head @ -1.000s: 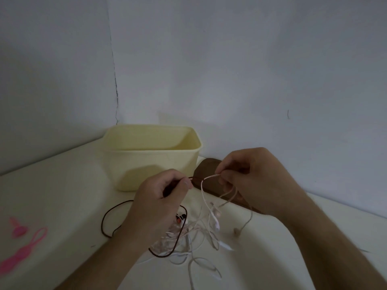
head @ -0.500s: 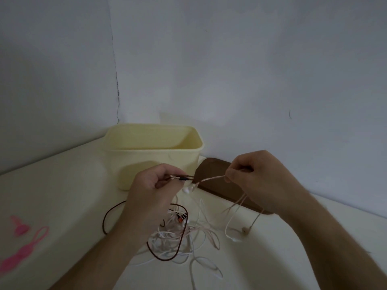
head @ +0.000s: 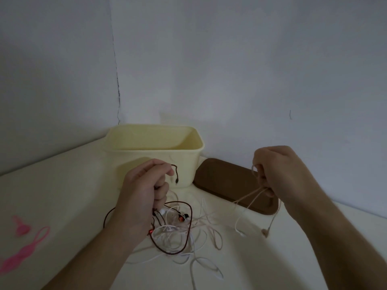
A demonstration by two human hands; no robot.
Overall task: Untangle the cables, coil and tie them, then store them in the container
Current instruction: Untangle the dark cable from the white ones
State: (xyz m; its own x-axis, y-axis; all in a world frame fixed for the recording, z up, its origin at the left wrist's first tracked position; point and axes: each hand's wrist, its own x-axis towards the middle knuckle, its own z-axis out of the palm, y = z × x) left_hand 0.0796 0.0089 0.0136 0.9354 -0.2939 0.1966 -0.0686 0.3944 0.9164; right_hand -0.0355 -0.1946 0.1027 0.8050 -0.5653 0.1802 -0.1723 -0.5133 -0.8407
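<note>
- Two hands are held above a pale surface, well apart from each other.
- A dark brown cable is held in the left hand; its grip is curled tight round the cable, and a short free end is seen hanging past the fingertips in front of the container.
- A beige earphone cable is held in the right hand; its grip is closed round several strands, which are drawn taut down and to the left toward the tangle.
- One beige strand is seen dropping from the right hand to an earbud lying on the surface.
- A tangle of white cables is spread on the surface below and between the hands, with the brown cable looped through and around it.
- Small red and black earbud parts are seen within the tangle, just right of the left hand.
- A pale yellow container is placed behind the left hand, near the wall corner; no cable is seen inside it from this view.
- A dark brown flat board is laid just right of the container, touching or nearly touching its wall; which cannot be told.
- Pink ties are left on the surface at the far left, well apart from the tangle.
</note>
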